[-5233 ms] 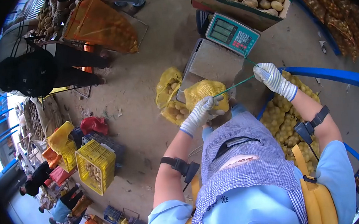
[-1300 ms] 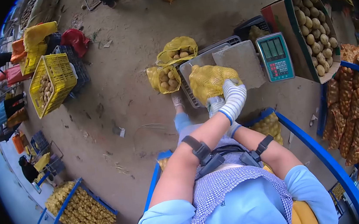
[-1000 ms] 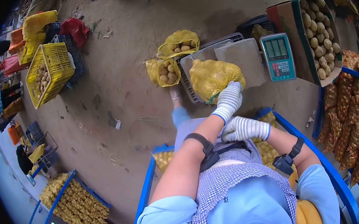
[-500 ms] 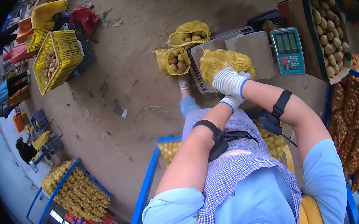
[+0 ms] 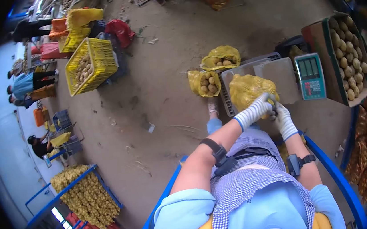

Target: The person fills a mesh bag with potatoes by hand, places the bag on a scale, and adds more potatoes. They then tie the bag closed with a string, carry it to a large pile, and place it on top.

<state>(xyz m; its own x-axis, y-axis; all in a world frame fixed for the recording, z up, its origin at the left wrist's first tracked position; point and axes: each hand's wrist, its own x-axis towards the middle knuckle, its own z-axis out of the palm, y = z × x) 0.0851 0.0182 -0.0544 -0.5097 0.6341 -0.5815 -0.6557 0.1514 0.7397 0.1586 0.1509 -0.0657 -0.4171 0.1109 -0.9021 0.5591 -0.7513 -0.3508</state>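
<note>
Sitting on the grey platform scale point(image 5: 278, 77) is a filled yellow mesh sack of potatoes point(image 5: 248, 92), and everything else is lying around that scale. Running along its near side is a blue rail point(image 5: 332, 166), partly hidden by the person's body. Standing just right of the scale is a cardboard box of potatoes point(image 5: 350, 59), its far edge cut off by the dark rim of the view. Resting well left of the scale is a yellow crate point(image 5: 91, 64). Lying just left of it are two open yellow sacks point(image 5: 209, 82). Showing at the scale's right edge is the green display point(image 5: 310, 76); its figures are too small to read. Gripping the sack's near end, both gloved, are the left hand point(image 5: 261, 106), curled closed on the mesh, and the right hand point(image 5: 282, 115), fingers bunched there too; exactly what they are pinching is hidden.
</note>
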